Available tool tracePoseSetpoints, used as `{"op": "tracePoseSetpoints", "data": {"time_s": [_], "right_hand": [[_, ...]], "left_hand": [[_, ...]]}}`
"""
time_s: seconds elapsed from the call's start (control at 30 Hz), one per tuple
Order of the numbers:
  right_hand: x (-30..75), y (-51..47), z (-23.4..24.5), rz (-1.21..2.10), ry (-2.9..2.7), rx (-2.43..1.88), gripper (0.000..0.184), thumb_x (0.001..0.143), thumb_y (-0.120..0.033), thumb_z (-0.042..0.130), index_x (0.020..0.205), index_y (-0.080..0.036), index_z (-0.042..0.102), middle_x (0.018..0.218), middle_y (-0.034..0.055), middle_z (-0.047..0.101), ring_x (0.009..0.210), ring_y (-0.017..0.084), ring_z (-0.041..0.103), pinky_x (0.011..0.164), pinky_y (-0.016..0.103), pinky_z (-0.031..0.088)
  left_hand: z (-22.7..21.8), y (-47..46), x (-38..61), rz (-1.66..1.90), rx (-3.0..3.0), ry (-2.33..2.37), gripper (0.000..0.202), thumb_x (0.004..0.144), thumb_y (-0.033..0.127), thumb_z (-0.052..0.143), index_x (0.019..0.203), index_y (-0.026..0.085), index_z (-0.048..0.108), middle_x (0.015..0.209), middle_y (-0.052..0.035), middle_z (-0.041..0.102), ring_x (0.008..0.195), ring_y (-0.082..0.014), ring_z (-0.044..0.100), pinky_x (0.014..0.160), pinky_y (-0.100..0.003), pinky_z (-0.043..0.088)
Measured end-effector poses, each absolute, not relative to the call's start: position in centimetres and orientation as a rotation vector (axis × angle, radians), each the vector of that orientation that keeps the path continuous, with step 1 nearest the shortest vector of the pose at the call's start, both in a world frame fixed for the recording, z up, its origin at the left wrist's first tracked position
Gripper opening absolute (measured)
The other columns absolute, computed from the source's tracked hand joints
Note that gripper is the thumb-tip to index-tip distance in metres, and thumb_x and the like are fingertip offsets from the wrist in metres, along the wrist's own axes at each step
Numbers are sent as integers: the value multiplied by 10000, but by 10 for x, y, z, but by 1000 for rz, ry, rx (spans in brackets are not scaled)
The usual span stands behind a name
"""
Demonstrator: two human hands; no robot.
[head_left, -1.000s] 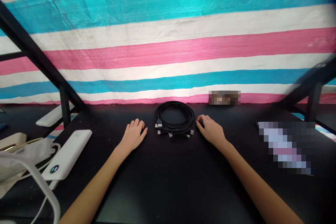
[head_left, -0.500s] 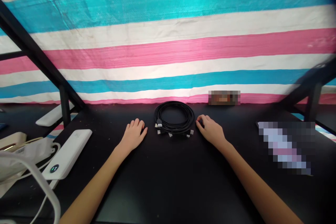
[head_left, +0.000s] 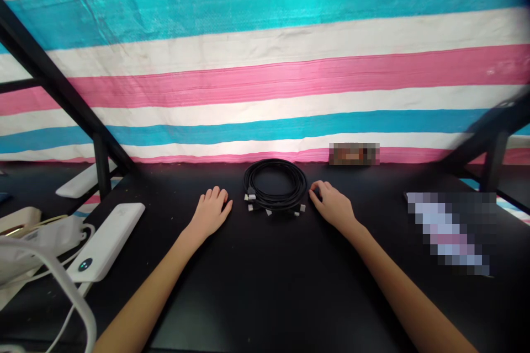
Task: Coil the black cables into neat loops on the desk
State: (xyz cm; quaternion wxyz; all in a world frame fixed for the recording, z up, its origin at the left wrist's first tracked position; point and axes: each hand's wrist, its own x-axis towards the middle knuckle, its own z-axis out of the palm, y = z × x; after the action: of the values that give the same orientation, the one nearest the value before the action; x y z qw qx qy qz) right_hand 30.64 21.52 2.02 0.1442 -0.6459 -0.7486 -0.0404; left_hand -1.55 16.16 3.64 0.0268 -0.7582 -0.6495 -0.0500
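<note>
A coil of black cables [head_left: 298, 192] with several metal USB-type plugs along its near edge lies on the black tabletop [head_left: 256, 281]. To its left, my left hand [head_left: 210, 209] rests palm down on the table, holding nothing, with its fingers slightly bent and the thumb apart. Close to the coil's right side is my right hand [head_left: 330, 204], also lying on the table. Its fingers curl loosely, and a gap shows between thumb and forefinger, with nothing visible in it. Neither hand appears to touch the cables.
On the left lie a white power bank [head_left: 110, 240] with a lit display and a white power strip [head_left: 45, 240] with cords. A pixelated flat item [head_left: 449, 234] is at right, and a pixelated small object [head_left: 354, 154] stands at the back. Striped sheeting [head_left: 265, 83] hangs behind; black frame bars [head_left: 62, 88] flank the table.
</note>
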Motion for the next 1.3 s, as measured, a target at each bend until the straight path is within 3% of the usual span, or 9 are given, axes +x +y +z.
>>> {"op": "tracePoseSetpoints", "data": {"time_s": [1.13, 1.3], "right_hand": [[307, 216, 18, -91, -2150, -1875, 188, 914, -330, 425, 934, -195, 555, 871, 37, 588, 722, 163, 557, 565, 257, 308], [308, 217, 20, -44, -2167, -1880, 183, 924, -328, 420, 949, -200, 547, 924, 39, 595, 768, 170, 573, 587, 257, 318]], "left_hand": [[35, 163, -18, -159, -2338, -1916, 243, 942, 323, 323, 893, 179, 513, 953, -88, 553, 888, -245, 523, 766, -371, 378], [43, 165, -20, -418, -2405, -1788, 204, 939, 247, 323, 889, 191, 513, 925, -58, 568, 854, -205, 554, 774, -349, 375]]}}
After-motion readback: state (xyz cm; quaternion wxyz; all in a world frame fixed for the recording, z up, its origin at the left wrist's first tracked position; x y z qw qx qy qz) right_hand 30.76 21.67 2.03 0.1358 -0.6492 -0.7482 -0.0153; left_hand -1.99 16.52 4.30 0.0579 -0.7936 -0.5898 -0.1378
